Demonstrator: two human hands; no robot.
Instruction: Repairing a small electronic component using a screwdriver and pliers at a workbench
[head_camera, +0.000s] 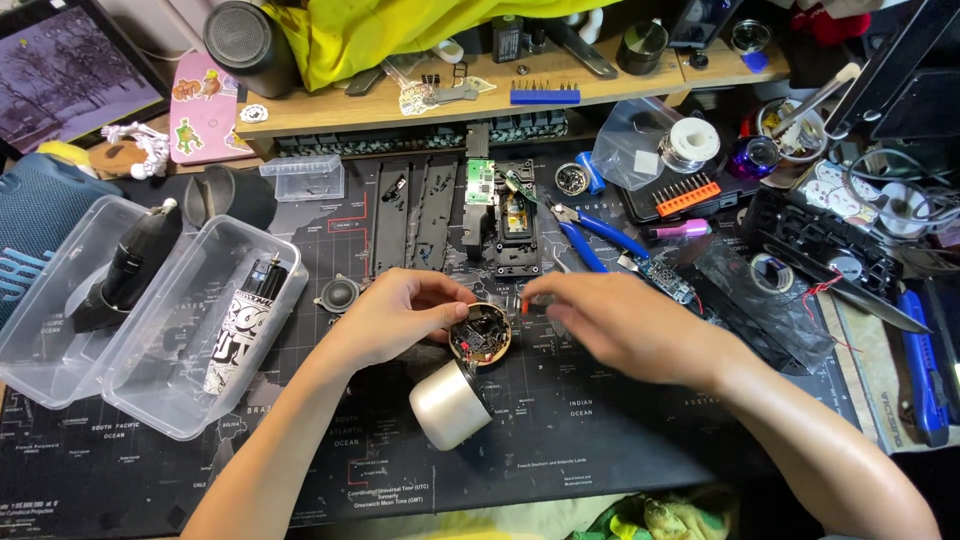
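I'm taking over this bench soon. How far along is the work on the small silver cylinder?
Done: the silver cylinder lies open, circuit board exposed; dismantled parts sit above. In hand: left hand steadies its rim, right hand reaches its blurred fingers toward the board. Left: it remains unclosed.

Even, fairly bright overhead lighting; soft, short shadows beneath both forearms. Mild glare on silver cylinder (449, 405) and clear plastic tubs (150, 330). Motion blur on right hand (610, 325); left hand (400, 315) sharper. Wide-angle curvature towards frame edges. Dark corners at right.
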